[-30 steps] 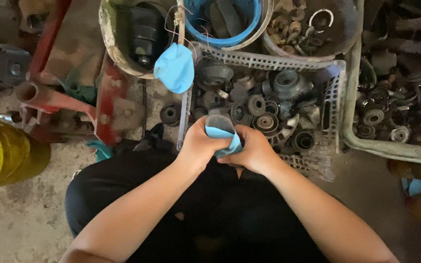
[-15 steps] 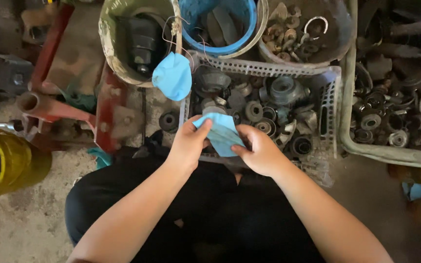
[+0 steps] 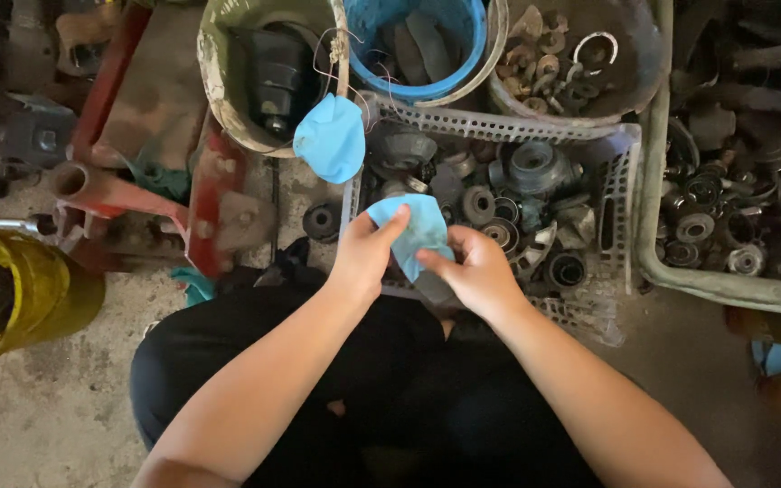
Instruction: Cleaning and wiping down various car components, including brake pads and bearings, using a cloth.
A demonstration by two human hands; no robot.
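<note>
Both my hands hold a light blue cloth [image 3: 418, 228] over the near edge of a white perforated crate [image 3: 621, 194] full of dark metal bearings and rings. My left hand [image 3: 363, 258] pinches the cloth's upper left corner. My right hand [image 3: 476, 271] grips the cloth from the right and below, and seems to wrap it around a dark part that is mostly hidden. My black-clad lap is right under the hands.
A blue face mask [image 3: 330, 137] hangs off a dirty bucket [image 3: 228, 99]. A blue bucket [image 3: 427, 45], a pan of rusty rings [image 3: 571, 63] and a second crate of parts [image 3: 725, 226] stand behind and right. A yellow canister [image 3: 11, 294] and red metal frame [image 3: 119, 194] lie left.
The cloth was bunched over a round part between both hands; now it is spread upward, with my left hand lifting its corner and my right hand lower.
</note>
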